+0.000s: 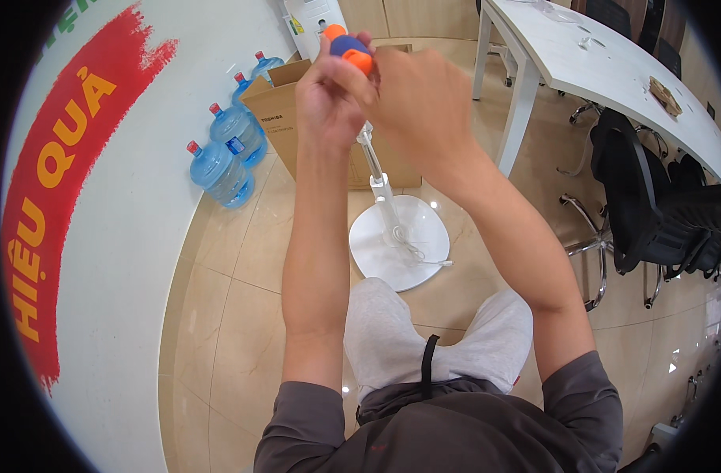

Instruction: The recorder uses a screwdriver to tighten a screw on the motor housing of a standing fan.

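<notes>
While the orange-and-blue piece sits high in my head view, above the visible part of a white stand's pole, I see the left hand clamped on it, thumb and fingers wrapped about its sides. The right hand is curled close beside it; its fingertips are hidden from me, so I cannot tell what they grip or whether the piece touches the pole. Below, the rounded white base stands on the tiled floor, a pale cable bundled on it. Behind stands an open cardboard box, with blue water bottles to its left. Off right, I have a white table and black chairs.
</notes>
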